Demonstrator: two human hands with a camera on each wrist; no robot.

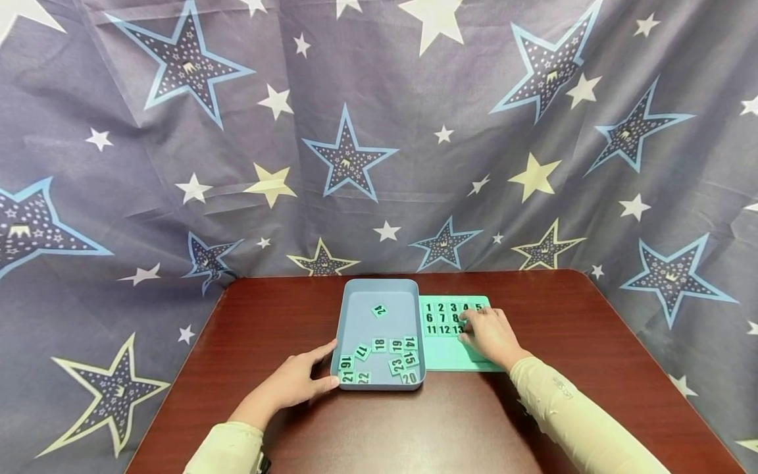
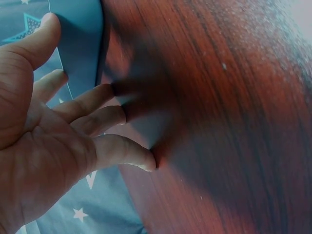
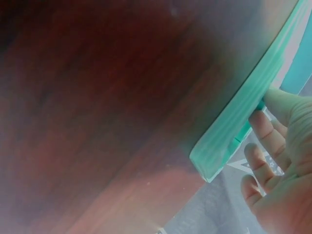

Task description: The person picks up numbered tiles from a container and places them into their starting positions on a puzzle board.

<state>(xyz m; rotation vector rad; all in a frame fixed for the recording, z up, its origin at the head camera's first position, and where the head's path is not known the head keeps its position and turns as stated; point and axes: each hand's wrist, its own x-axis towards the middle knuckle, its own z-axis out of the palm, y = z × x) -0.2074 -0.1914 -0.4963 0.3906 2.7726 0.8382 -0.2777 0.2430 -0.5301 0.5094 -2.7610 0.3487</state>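
Eleven tiles [image 1: 379, 345] sit in the tray [image 1: 362, 301], my left hand [image 1: 296, 380] touching it with loose fingers [image 1: 322, 352], my right hand [image 1: 493, 334] bending over the board [image 1: 447, 356], tile-grip impossible to tell, and one sideways nudge could skew those numbered rows [image 1: 441, 318].

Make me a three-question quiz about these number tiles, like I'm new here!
1. Which hand touches the blue-gray tray? A) left B) right
2. True or false: the right hand is over the tray.
3. Fill in: in the head view, the number lying nearest the tray's far end is ___.

Key:
1. A, the left hand.
2. False; it is over the green number board.
3. 24, on the number tile.
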